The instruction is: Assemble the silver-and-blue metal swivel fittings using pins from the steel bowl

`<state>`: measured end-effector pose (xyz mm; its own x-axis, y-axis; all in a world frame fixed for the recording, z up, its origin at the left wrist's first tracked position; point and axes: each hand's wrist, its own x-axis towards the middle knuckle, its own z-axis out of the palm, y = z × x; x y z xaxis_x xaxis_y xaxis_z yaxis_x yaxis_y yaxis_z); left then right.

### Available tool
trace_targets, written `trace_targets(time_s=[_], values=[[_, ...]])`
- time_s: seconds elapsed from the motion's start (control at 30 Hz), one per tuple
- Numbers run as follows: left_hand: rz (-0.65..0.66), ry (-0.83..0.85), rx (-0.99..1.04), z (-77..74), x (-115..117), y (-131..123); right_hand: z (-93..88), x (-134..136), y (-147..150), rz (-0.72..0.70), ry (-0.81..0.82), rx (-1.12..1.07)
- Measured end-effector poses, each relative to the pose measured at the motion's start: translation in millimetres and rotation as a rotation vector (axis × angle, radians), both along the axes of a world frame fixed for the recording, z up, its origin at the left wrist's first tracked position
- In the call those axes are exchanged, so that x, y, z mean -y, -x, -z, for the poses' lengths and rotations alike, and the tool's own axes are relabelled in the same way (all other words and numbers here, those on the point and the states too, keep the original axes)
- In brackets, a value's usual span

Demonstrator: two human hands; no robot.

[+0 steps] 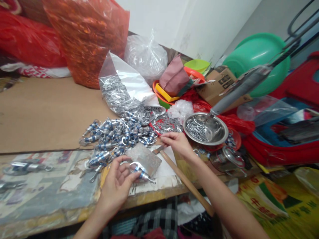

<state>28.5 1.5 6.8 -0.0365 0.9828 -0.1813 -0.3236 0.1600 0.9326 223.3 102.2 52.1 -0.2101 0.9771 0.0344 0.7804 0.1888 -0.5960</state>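
My left hand (pixel 118 177) pinches a silver hook expansion bolt (pixel 142 174) with a blue ring, its open hook toward the fingers. Behind it a flat metal block (pixel 146 158) rests on the worktable. My right hand (pixel 177 143) is closed, fingertips together just above the dark head of a hammer; whatever they grip is too small to make out. The hammer's wooden handle (pixel 187 182) slants over the table edge toward the lower right. Beyond my hands lies a heap of similar hook bolts (pixel 109 132).
A steel bowl (pixel 225 134) of metal pins stands right of my right hand. Near it are a red-rimmed tray (pixel 165 123) of small metal parts and an open plastic bag (pixel 119 91). Cardboard (pixel 45 113) covers the left. A grey-handled tool (pixel 239 89) leans over the bowl.
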Motion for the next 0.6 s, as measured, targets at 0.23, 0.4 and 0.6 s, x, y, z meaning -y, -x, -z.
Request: trace_targets(time_s=[0.23,0.4,0.6], values=[[-0.094,-0.061,0.062,3.1,-1,-5,-1.9,60,37,-0.373,-0.083,-0.253],[-0.08,-0.052,0.093,3.3,-2,-5,15.3,62,39,-0.51,-0.478,-0.242],[-0.09,-0.059,0.106,1.2,-1,-6,5.6,66,41,-0.752,-0.697,0.037]])
